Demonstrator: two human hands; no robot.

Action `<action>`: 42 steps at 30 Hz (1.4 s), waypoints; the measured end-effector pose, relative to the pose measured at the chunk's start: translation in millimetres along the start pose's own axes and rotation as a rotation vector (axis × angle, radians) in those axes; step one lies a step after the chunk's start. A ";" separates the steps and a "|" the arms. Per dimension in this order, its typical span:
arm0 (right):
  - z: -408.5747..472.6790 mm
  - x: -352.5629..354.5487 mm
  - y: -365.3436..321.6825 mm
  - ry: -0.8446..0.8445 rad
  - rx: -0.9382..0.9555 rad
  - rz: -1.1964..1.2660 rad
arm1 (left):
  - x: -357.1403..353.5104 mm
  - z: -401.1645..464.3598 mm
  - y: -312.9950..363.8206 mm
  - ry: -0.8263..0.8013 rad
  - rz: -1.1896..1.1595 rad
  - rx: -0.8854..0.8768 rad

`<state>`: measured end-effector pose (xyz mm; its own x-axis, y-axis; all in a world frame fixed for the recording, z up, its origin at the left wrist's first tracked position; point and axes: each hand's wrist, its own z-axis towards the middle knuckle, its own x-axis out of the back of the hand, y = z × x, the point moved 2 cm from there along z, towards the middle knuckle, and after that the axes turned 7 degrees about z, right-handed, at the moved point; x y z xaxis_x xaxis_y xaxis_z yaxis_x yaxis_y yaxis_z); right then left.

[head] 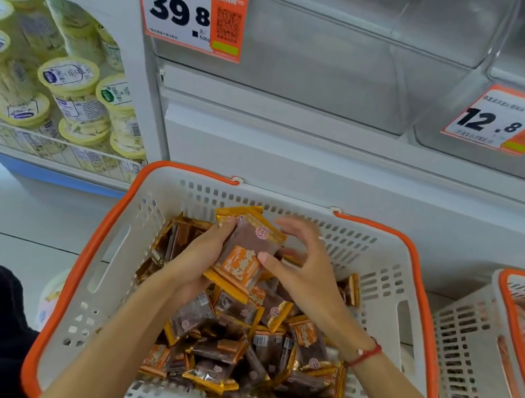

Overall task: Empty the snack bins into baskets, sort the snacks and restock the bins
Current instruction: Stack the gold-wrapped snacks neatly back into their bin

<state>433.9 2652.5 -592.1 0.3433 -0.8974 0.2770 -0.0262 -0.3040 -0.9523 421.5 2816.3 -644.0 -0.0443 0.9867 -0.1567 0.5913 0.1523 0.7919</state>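
A white basket with an orange rim (97, 240) stands on the floor in front of me, holding several small snack packets (229, 349) in gold, orange and brown wrappers. My left hand (199, 257) grips a stack of these packets (243, 254) above the pile. My right hand (304, 272) is beside the stack with its fingers spread and the thumb touching the top packet. Above, a clear plastic bin (310, 68) with the price tag 39.8 (187, 9) looks nearly bare.
A second white and orange basket (474, 338) with pinkish packets stands at the right. Another clear bin (520, 165) carries a 12.8 tag (507, 120). A wire rack of yellow-lidded tubs (64, 89) is on the left. My dark-clothed knees flank the basket.
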 end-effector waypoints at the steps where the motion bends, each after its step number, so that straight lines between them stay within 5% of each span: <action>1: 2.0 2.2 2.7 0.022 -0.098 0.014 | -3.0 0.1 0.0 0.004 0.012 -0.004; 4: 5.9 5.1 8.9 0.020 -0.372 0.202 | -9.5 1.4 5.6 0.044 0.038 0.003; 8: 8.9 13.5 -1.4 0.149 -0.225 0.137 | -14.3 1.7 11.8 0.096 0.099 -0.012; 13: 14.8 19.2 -32.7 0.081 -0.053 -0.034 | -21.7 -12.6 30.9 0.186 0.149 -0.116; 18: 19.2 17.9 -76.7 0.130 0.138 0.019 | -27.6 -59.1 84.0 0.218 0.148 -0.464; 24: 34.3 16.6 -162.7 -0.287 0.236 0.012 | -29.6 -108.8 147.6 0.248 0.174 -0.893; 29: 64.5 18.3 -233.7 -0.259 0.403 -0.189 | -0.7 -108.3 212.3 0.449 0.350 -1.121; 34: 97.7 21.8 -268.9 -0.164 0.518 -0.170 | 20.7 -89.0 261.1 0.731 0.534 -1.164; 38: 135.8 32.4 -277.5 0.000 0.542 -0.101 | 50.9 -76.7 256.8 0.961 0.460 -1.111; 42: 192.1 27.5 -277.3 0.066 0.456 -0.134 | 80.3 -51.1 241.9 1.018 0.667 -1.030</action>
<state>631.0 2773.5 -345.0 0.2550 -0.8829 0.3943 0.4334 -0.2602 -0.8628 519.9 2935.4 -434.8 -0.7569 0.4502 0.4738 -0.0299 -0.7480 0.6630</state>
